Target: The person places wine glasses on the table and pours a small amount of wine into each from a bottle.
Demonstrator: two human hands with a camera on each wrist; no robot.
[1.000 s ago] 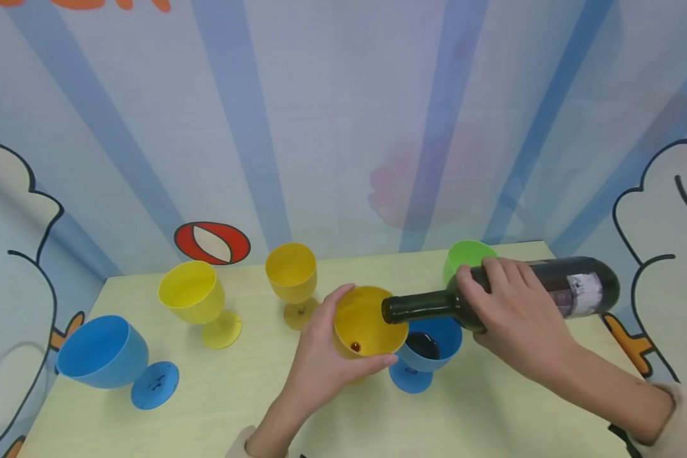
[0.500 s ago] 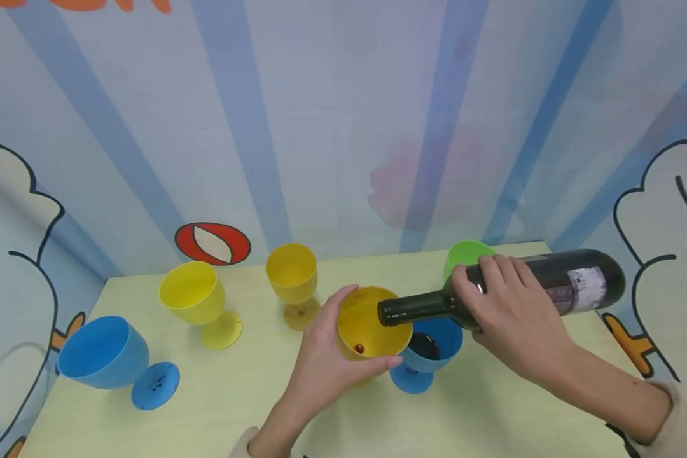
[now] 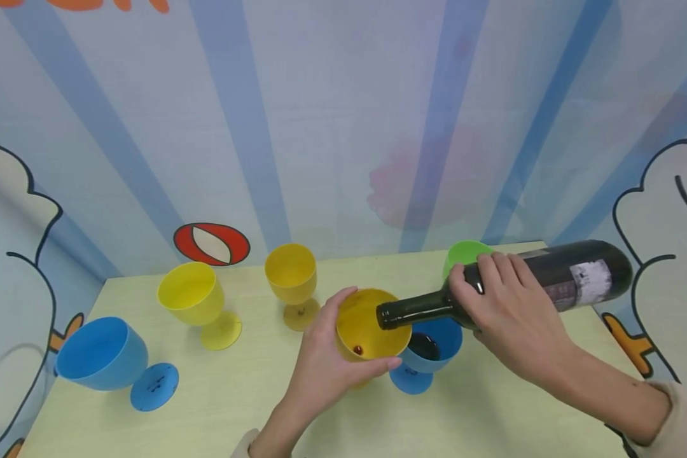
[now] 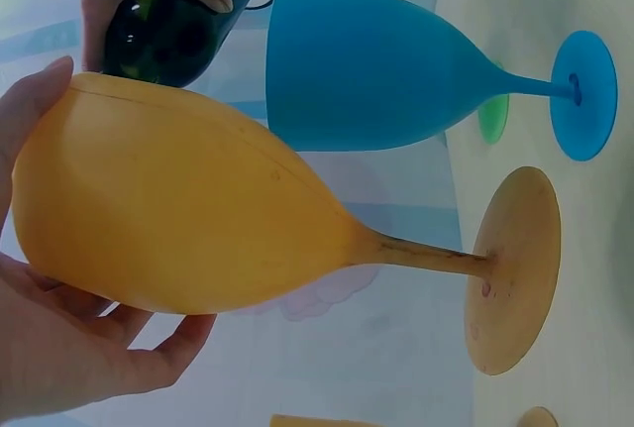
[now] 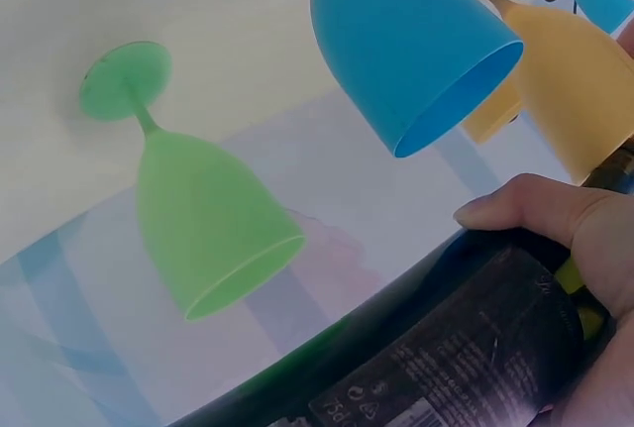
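Observation:
My left hand (image 3: 323, 362) grips the bowl of an orange-yellow goblet (image 3: 355, 318), fingers on one side and thumb on the other. A small dark red spot of liquid (image 3: 357, 350) shows low inside it. Over its rim lies the mouth of a dark green wine bottle (image 3: 555, 273), tilted with its base raised. My right hand (image 3: 515, 318) holds the bottle around its shoulder; the left wrist view hides its mouth behind the goblet. No stream is visible. Close on the right stands a blue goblet (image 3: 446, 337) with dark liquid in it.
A green goblet (image 3: 464, 254) stands behind the bottle, partly covered by it. To the left are a second orange-yellow goblet (image 3: 291, 273), a bright yellow goblet (image 3: 191, 296) and another blue goblet (image 3: 103, 356). A printed backdrop (image 3: 343, 127) rises behind the pale table (image 3: 235, 394).
The bottle's base has risen and moved slightly right, while its mouth has shifted a little left and down. The held goblet has moved slightly right.

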